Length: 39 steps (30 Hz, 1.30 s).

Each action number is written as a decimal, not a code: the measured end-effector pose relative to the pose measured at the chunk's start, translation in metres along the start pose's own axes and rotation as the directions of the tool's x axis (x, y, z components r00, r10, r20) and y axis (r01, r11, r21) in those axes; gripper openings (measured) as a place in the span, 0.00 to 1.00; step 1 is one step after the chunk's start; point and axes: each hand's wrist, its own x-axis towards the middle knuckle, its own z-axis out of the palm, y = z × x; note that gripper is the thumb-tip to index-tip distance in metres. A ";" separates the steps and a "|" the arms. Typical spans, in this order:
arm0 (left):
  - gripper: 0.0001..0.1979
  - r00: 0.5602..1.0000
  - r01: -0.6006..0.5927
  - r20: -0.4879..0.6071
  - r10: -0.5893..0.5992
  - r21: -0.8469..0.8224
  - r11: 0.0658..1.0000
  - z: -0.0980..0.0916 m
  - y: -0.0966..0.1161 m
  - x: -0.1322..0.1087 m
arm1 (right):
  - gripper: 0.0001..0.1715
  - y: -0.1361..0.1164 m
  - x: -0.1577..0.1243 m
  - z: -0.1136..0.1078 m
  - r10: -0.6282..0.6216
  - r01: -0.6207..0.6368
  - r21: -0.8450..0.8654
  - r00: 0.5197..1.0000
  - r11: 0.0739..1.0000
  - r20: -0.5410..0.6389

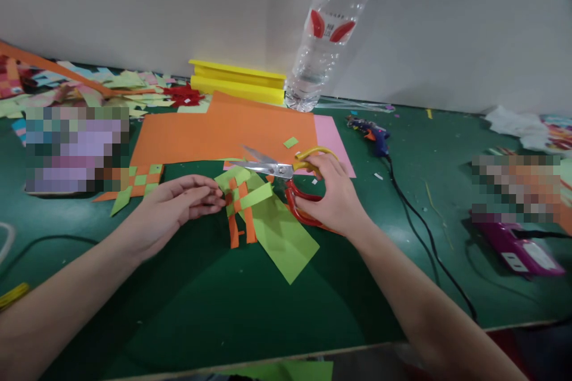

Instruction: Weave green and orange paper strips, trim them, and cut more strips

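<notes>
My right hand (333,193) is closed round the handles of a pair of scissors (274,169), one yellow and one red. The blades are spread and point left. My left hand (183,208) has its fingers pinched at the left edge of a small woven piece of orange and green paper strips (236,199), whose loose ends hang down and to the right. Beneath it lies a green paper sheet (286,241). Another orange and green woven piece (145,180) rests on the table beyond my left hand.
Large orange paper (179,137) overlaps a pink sheet (333,140). A plastic bottle (335,30) stands near the wall beside folded yellow paper (236,83). A glue gun (375,137) with a black cord lies right, near a purple power strip (518,247). Paper scraps (134,83) cover the back left.
</notes>
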 end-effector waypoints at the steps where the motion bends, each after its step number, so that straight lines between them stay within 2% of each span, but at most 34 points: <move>1: 0.09 1.000 -0.020 0.012 0.019 0.066 0.998 0.000 0.001 -0.001 | 0.25 0.000 -0.001 0.000 0.000 0.000 -0.010 1.000 1.000 0.008; 3: 0.11 0.995 -0.103 0.035 0.097 0.309 0.945 0.000 0.002 -0.004 | 0.26 0.001 -0.002 0.001 0.003 -0.003 -0.026 1.000 1.000 0.018; 5: 0.14 0.974 -0.215 0.067 0.217 0.591 0.778 0.001 0.001 -0.007 | 0.26 0.001 -0.002 0.002 0.008 -0.007 -0.030 1.000 1.000 0.023; 6: 0.16 0.947 -0.296 0.114 0.302 0.679 0.672 0.002 -0.001 -0.008 | 0.26 0.001 -0.002 0.002 0.012 -0.011 -0.030 1.000 0.999 0.024; 8: 0.18 0.871 -0.450 0.253 0.422 0.757 0.474 0.006 -0.007 -0.009 | 0.25 0.001 -0.002 0.002 0.018 -0.017 -0.033 0.999 0.999 0.027; 10: 0.19 0.798 -0.551 0.373 0.474 0.771 0.319 0.011 -0.013 -0.009 | 0.24 0.000 -0.001 0.002 0.027 -0.026 -0.041 0.999 0.999 0.024; 13: 0.26 0.765 -0.589 0.463 0.448 0.784 0.197 0.016 -0.021 -0.007 | 0.25 0.000 0.000 0.001 0.050 -0.050 -0.067 0.999 0.997 0.001; 16: 0.33 0.775 -0.582 0.495 0.393 0.801 0.139 0.017 -0.026 -0.005 | 0.26 0.001 0.001 0.001 0.065 -0.066 -0.077 0.998 0.995 -0.009; 19: 0.36 0.779 -0.575 0.507 0.368 0.812 0.100 0.015 -0.027 -0.003 | 0.26 0.000 0.001 0.000 0.069 -0.070 -0.080 0.998 0.994 -0.010; 23: 0.40 0.755 -0.596 0.537 0.376 0.801 0.055 0.011 -0.025 -0.004 | 0.26 0.001 0.001 0.000 0.069 -0.071 -0.108 0.997 0.992 -0.027; 30: 0.30 0.680 -0.646 0.569 0.462 0.764 0.009 0.003 -0.020 -0.003 | 0.26 0.004 0.002 -0.002 0.087 -0.092 -0.092 0.995 0.992 -0.054; 34: 0.26 0.632 -0.704 0.631 0.451 0.710 -0.008 0.000 -0.018 0.000 | 0.25 0.004 0.002 -0.002 0.090 -0.095 -0.080 0.994 0.992 -0.065; 39: 0.30 0.627 -0.751 0.688 0.366 0.658 0.050 -0.001 -0.019 0.005 | 0.25 0.003 0.001 -0.001 0.089 -0.094 -0.089 0.994 0.992 -0.067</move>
